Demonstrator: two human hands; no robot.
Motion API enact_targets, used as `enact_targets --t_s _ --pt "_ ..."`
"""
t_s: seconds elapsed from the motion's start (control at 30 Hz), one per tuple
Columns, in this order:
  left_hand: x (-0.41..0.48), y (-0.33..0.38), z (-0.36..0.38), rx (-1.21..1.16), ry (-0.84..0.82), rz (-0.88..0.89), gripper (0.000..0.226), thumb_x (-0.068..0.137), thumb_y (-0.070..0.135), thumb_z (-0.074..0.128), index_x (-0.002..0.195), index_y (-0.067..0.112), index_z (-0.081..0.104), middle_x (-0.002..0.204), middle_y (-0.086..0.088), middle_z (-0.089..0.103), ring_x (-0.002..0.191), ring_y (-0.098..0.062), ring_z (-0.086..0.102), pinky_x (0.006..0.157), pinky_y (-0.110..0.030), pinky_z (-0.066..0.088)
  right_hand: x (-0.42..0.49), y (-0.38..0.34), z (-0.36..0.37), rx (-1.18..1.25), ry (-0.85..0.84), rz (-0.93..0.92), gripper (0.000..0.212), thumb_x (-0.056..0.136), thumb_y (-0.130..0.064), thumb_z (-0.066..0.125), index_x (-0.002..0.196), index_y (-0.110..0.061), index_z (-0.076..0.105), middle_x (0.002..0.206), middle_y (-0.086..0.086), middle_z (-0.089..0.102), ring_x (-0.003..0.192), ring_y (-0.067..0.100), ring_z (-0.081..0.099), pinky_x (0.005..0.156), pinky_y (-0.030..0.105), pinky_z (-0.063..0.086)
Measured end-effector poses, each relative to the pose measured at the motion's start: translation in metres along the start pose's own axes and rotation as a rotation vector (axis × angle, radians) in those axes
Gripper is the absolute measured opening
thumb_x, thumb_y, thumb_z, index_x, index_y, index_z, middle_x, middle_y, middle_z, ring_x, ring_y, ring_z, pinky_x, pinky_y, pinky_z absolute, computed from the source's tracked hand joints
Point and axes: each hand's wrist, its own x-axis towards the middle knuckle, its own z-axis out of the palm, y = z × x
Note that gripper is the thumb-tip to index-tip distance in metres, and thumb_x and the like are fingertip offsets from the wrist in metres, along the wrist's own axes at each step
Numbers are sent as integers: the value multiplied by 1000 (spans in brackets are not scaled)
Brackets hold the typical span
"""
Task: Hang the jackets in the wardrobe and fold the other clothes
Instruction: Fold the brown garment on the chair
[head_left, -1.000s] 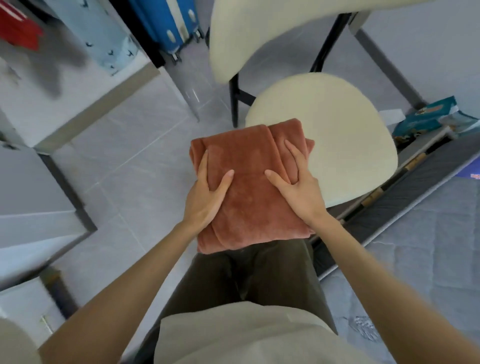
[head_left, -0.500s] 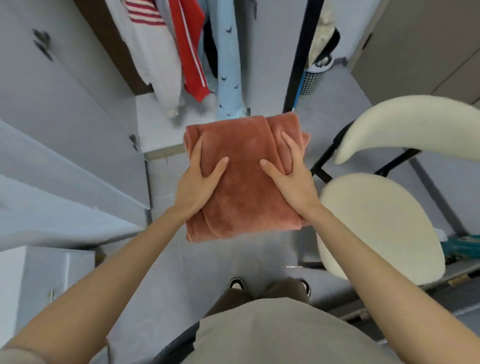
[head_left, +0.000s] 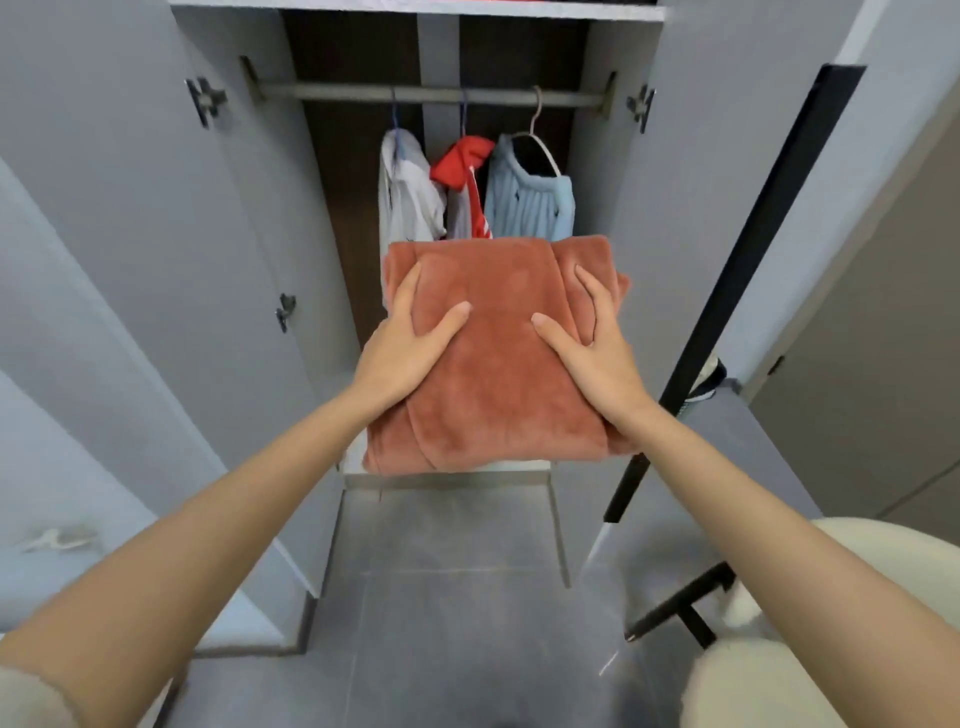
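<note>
I carry a folded rust-coloured fleece garment (head_left: 496, 374) in front of the open wardrobe (head_left: 332, 218). My left hand (head_left: 402, 343) grips its left side, thumb on top, fingers under the edge. My right hand (head_left: 592, 343) grips its right side the same way. Behind the bundle, three garments hang from the rail (head_left: 431, 96): a white jacket (head_left: 408, 200), a red and white jacket (head_left: 465, 171) and a light blue top (head_left: 530, 200). The bundle hides their lower parts and the wardrobe floor.
Both grey wardrobe doors (head_left: 130, 260) stand open to left and right. A black-edged panel (head_left: 748, 270) leans along the right door. A cream chair (head_left: 748, 639) with black legs sits at lower right. Grey tiled floor (head_left: 447, 597) lies below.
I have turned from the chair to face the open wardrobe, lifting the folded fleece toward it. Both hands keep the same grip on it.
</note>
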Motion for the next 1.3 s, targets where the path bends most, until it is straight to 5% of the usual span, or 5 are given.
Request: enact_targets --t_s 0.33,0.83,1.3 --pt "139 100 -46 73 157 136 78 75 81 45 142 53 16 125 23 49 109 -15 56 84 -27 38 160 -72 -43 86 -7 -133 77 76 -63 65 141 -50 25 117 -36 38 119 6 49 105 42 42" --pt "350 177 -152 116 301 307 86 73 80 51 146 46 19 141 14 45 123 -18 50 94 -31 37 384 -176 -20 240 136 -303 75 75 -54 72 140 -45 36 127 -21 43 120 12 49 102 38 43" --pt "597 223 -192 -41 140 383 90 71 77 57 146 41 23 145 5 41 126 -25 47 108 -45 37 588 -239 -29 203 215 -270 75 79 -51 71 143 -43 32 121 -14 34 99 11 49 73 28 45"
